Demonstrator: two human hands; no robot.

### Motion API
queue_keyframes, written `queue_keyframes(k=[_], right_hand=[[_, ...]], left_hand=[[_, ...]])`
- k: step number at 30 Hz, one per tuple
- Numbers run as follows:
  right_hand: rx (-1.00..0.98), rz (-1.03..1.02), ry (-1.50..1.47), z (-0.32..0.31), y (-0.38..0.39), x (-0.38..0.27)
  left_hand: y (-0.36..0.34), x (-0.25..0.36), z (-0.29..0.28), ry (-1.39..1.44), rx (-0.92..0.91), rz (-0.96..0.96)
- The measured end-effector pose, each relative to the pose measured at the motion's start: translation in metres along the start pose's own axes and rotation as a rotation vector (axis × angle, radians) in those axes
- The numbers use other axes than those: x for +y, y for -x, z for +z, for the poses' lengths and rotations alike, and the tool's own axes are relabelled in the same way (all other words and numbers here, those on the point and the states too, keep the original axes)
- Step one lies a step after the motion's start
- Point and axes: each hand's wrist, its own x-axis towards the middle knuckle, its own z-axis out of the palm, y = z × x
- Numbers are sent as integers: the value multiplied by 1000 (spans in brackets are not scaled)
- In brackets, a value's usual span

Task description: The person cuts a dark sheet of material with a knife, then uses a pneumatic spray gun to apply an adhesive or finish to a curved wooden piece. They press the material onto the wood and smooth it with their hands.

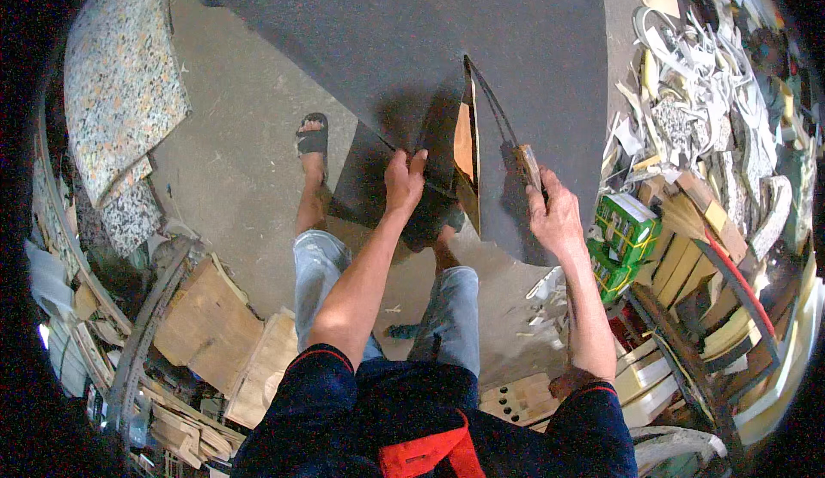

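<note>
So my left hand pinches the near edge of the dark sheet spread over the floor, my right hand is closed around the saw; the cut reaches partway in, most remains.

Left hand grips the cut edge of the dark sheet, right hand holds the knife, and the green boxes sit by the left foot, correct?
Not quite. In the head view the green boxes lie beside the right hand, not the left foot. The left hand does grip the dark sheet; the right holds the knife.
</note>
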Motion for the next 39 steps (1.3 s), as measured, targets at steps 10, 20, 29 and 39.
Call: queue_keyframes(k=[10, 20, 29, 39], right_hand=[[49, -229, 112, -9, -55, -22], [-129, -118, 157, -34, -3, -7], [59, -173, 31, -10, -19, -7], [118, -379, 215, -26, -105, -47]], left_hand=[[0, -11, 0, 55, 5, 62], [-6, -8, -8, 130, 63, 50], [-2, 3, -26, 32, 1, 26], [-1, -19, -20, 31, 81, 65]])
